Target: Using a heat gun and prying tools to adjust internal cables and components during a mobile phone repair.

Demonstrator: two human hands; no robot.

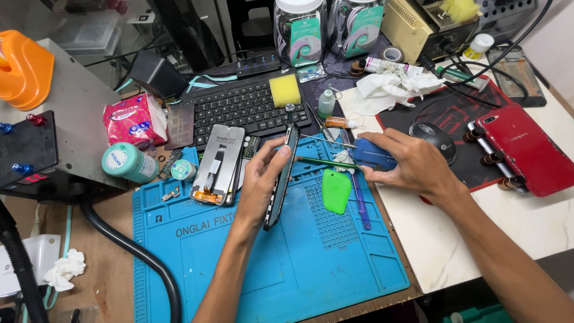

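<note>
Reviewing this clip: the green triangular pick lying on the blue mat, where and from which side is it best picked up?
Take the green pick by its two long side edges, near the wide upper end, coming straight down from above. It lies flat on the blue mat with bare mat along its lower edges; the purple-handled tool lies close on one side, so a low sideways approach there looks cramped.

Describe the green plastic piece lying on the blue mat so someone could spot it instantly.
Start at the blue work mat covering the desk's middle. Just right of the phone frame held on edge by the left hand lies a pry card: flat, rounded, and bright green, unlike the thin tools beside it.
</note>
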